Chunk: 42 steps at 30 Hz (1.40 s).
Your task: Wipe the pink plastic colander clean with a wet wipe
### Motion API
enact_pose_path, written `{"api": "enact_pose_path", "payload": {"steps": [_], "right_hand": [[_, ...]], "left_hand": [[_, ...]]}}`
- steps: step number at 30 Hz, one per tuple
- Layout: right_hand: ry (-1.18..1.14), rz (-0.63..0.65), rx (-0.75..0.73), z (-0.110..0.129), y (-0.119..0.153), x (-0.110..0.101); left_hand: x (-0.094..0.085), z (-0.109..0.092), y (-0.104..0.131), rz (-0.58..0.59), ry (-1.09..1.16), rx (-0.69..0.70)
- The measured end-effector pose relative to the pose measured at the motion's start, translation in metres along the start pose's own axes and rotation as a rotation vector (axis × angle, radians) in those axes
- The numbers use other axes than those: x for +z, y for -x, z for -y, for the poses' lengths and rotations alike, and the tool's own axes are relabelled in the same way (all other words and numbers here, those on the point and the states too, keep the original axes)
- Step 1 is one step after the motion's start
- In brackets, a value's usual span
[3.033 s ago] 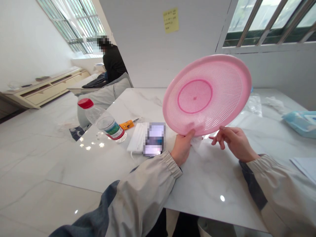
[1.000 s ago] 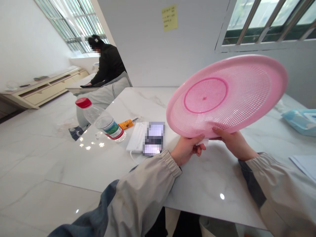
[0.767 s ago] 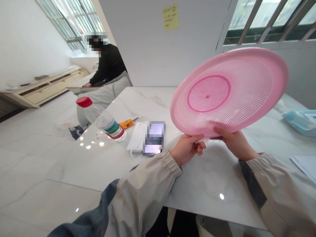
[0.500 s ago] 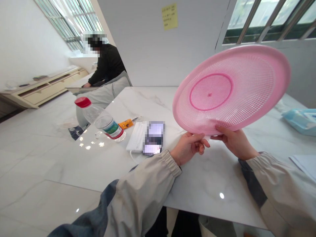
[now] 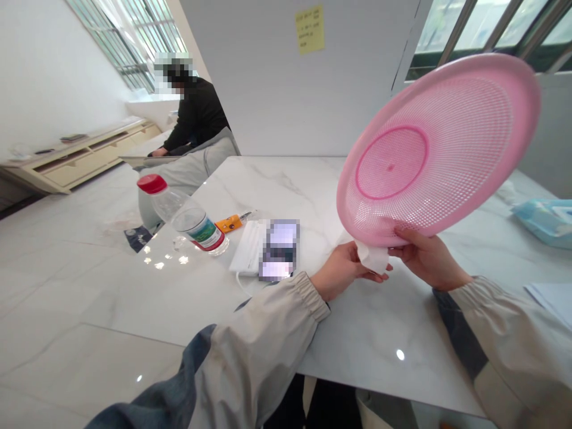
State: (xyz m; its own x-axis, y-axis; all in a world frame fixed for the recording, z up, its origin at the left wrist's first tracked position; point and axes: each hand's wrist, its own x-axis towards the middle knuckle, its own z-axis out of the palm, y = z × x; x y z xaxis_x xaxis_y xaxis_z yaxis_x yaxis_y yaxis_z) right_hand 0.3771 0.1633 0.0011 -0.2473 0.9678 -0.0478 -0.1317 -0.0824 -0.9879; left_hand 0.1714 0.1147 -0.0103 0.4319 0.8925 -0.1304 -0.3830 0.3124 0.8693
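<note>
A pink plastic mesh basket (image 5: 465, 149), round with a wide smooth rim, is tilted up above the table with its inside facing me. My right hand (image 5: 431, 259) is closed on its lower rim, thumb on the inner mesh and fingers underneath. Just left of it, my left hand (image 5: 342, 271) is closed on a crumpled white wipe (image 5: 374, 257) close under the rim. Part of the wipe and some left fingertips are hidden. Whether the wipe touches the rim I cannot tell.
On the marble-patterned table (image 5: 277, 179) are a bottle with a red cap (image 5: 203, 229), an orange packet (image 5: 229, 224), a white cabled box (image 5: 246, 247) and a phone (image 5: 279, 250). At right lies a blue wipes pack (image 5: 547, 220). A person (image 5: 199, 113) sits beyond.
The basket has shifted right and tilted more steeply. The white wipe now shows in my left hand, which has moved slightly right; earlier it was mostly hidden near the rim.
</note>
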Motion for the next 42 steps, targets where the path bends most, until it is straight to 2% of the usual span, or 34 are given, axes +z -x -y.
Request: {"api": "enact_pose_path", "payload": {"steps": [4, 7, 11, 17, 23, 36, 42], "right_hand": [[-0.116, -0.01, 0.045, -0.004, -0.001, -0.004], [-0.065, 0.038, 0.074, -0.008, -0.003, -0.01], [-0.004, -0.003, 0.08, -0.009, -0.004, -0.013], [0.033, 0.0, 0.042, -0.007, -0.001, -0.009], [0.026, 0.041, 0.04, -0.013, -0.005, -0.016], [0.053, 0.005, 0.032, -0.014, -0.005, -0.015], [0.039, -0.011, -0.011, -0.003, 0.003, -0.005]], "left_hand": [[0.001, -0.001, -0.001, -0.182, -0.11, 0.077], [0.005, -0.005, 0.002, -0.205, -0.135, 0.105], [0.007, -0.008, 0.004, -0.222, -0.121, 0.089], [0.001, -0.003, 0.0, -0.121, -0.054, -0.018], [0.0, -0.006, 0.001, 0.005, 0.033, -0.101], [-0.002, -0.004, -0.001, 0.011, 0.044, -0.095], [-0.004, -0.001, -0.002, 0.003, 0.038, -0.07]]}}
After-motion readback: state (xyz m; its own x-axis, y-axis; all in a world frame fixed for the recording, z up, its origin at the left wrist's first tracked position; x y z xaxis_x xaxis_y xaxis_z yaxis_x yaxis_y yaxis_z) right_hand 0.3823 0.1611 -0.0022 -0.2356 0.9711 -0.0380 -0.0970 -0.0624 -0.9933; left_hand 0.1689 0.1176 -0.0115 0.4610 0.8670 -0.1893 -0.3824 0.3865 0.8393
